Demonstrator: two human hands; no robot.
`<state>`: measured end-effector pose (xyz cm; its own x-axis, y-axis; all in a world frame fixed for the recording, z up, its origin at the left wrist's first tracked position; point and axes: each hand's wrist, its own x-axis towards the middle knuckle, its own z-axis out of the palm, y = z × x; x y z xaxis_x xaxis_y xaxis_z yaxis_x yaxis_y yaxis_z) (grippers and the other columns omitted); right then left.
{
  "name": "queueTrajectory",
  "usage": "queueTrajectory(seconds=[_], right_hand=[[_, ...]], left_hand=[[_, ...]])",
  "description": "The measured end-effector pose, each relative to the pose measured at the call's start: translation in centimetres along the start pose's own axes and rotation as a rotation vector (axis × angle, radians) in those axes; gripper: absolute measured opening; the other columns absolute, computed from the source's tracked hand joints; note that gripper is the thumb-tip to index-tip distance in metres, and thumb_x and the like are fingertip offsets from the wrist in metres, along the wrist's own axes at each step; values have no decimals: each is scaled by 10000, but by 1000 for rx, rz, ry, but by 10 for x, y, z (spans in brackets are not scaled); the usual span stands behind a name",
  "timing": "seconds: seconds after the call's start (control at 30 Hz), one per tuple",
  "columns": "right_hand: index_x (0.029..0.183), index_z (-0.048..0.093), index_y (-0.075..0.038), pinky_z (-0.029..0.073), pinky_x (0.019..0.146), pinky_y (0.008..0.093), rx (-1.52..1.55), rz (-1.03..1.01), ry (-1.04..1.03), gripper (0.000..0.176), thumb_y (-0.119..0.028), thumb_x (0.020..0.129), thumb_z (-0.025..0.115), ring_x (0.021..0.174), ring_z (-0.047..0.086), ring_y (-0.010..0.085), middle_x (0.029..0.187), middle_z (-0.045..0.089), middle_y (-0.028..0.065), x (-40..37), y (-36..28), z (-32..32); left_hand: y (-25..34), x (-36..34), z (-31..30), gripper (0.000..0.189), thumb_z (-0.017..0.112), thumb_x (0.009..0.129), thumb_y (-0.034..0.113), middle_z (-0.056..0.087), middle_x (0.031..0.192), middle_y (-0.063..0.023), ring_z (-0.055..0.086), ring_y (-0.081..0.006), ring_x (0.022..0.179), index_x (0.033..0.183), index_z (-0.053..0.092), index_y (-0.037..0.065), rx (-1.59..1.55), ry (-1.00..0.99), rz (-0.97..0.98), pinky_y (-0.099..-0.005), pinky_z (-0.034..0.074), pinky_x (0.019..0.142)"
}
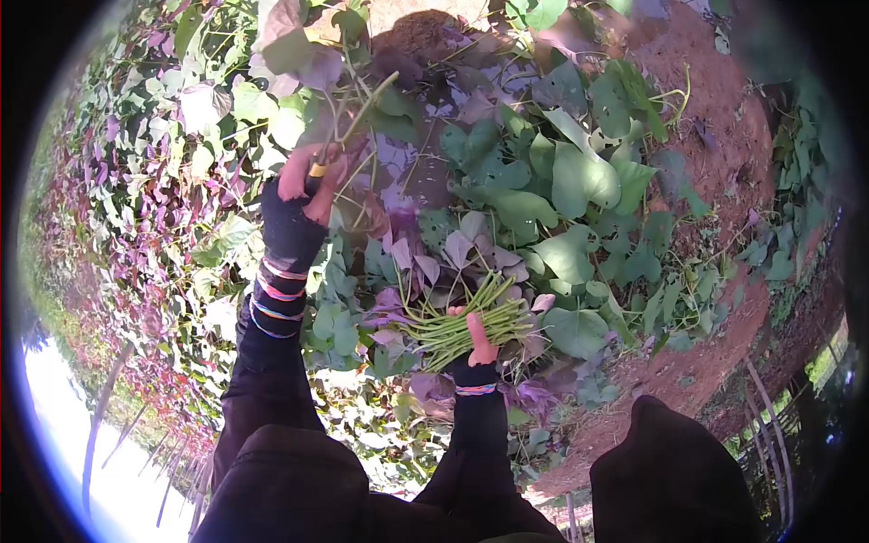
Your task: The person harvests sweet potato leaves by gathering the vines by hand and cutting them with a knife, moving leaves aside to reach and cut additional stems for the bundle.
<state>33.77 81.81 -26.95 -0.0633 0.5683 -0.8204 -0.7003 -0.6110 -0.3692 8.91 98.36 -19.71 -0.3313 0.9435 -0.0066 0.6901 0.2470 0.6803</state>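
Note:
My left hand (308, 185), in a dark fingerless covering, is closed at the upper left. In it is a dark handle with a yellow band (317, 169); whatever it ends in is hidden. A green sweet potato stem (369, 104) rises from beside those fingers, with broad leaves around it. Lower and nearer the middle, my right hand (480, 339) grips a thick bunch of green sweet potato stalks (434, 335), its thumb lying across them. Purple-tinted leaves (460, 249) sit just beyond the bunch.
Heart-shaped sweet potato leaves (579, 176) spread ahead and to the right. Denser green and purple foliage (145, 199) covers the left side. Reddish soil (733, 136) slopes along the right. My dark-clothed knees (670, 471) fill the bottom, and thin wooden poles (107, 416) stand at the edges.

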Motion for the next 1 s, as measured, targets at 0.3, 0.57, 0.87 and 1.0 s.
queueTrajectory(seconds=[0.3,0.57,0.87,1.0], right_hand=[[1093,410,42,375,834,347,134,147,-341,409,-64,710,505,916,489,223,1013,499,138,-6,-40,46],[1190,275,40,348,876,406,132,237,-380,650,-217,673,573,1022,434,298,1105,430,190,-13,-36,46],[1005,439,10,405,805,386,70,114,-177,282,-96,753,508,899,505,262,905,515,133,5,-55,34],[988,450,15,425,774,399,-27,65,-101,252,-40,746,493,865,519,280,885,521,146,10,-44,-3]], left_hand=[[37,-70,35,184,612,606,89,496,634,-85,517,-218,569,761,525,43,-250,-875,214,-294,393,503],[21,-44,62,101,574,631,85,461,563,-21,464,-105,521,629,500,16,-709,-1424,-350,-239,369,477],[-25,24,157,168,612,662,174,523,652,-29,484,-104,609,766,579,47,-541,-437,-398,-236,404,551],[-69,124,218,320,590,645,315,426,1097,-91,392,-258,1031,940,565,191,414,-120,137,-444,336,828]])
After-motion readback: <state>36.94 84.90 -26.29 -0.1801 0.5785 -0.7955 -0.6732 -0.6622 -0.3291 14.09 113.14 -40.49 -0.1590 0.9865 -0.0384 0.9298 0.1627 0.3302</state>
